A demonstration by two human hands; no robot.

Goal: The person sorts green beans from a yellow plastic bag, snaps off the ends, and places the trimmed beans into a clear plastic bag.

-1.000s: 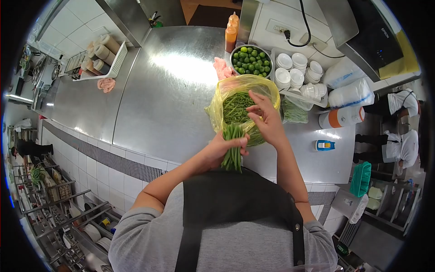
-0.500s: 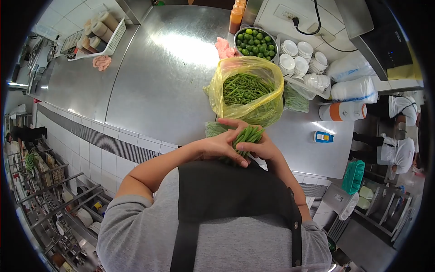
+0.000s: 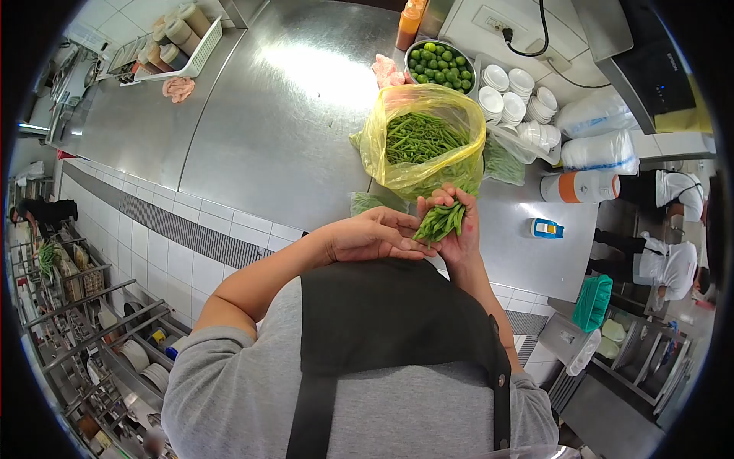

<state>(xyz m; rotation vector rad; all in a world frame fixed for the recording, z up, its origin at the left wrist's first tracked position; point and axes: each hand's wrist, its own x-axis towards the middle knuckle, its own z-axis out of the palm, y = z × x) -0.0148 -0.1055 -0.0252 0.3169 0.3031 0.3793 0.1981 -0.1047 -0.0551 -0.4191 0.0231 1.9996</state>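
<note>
A bunch of cut green beans (image 3: 442,221) lies in my right hand (image 3: 463,236), whose fingers curl round it at the table's near edge. My left hand (image 3: 376,234) is beside it, fingers stretched out and apart, their tips at the near end of the bunch. Just beyond both hands stands an open yellow plastic bag (image 3: 370,157), with many more green beans (image 3: 424,139) inside. Part of a clear bag of greens (image 3: 367,202) shows behind my left hand.
A steel bowl of limes (image 3: 440,67), stacked white cups (image 3: 493,101) and an orange sauce bottle (image 3: 408,29) stand at the back. Another bag of greens (image 3: 503,164) lies right of the yellow bag. A blue-and-white object (image 3: 546,228) rests on the steel table (image 3: 267,145). People work at far right.
Both hands were round the bean bunch. Now my right hand has turned palm up with the bunch in it, and my left hand has opened and drawn slightly left.
</note>
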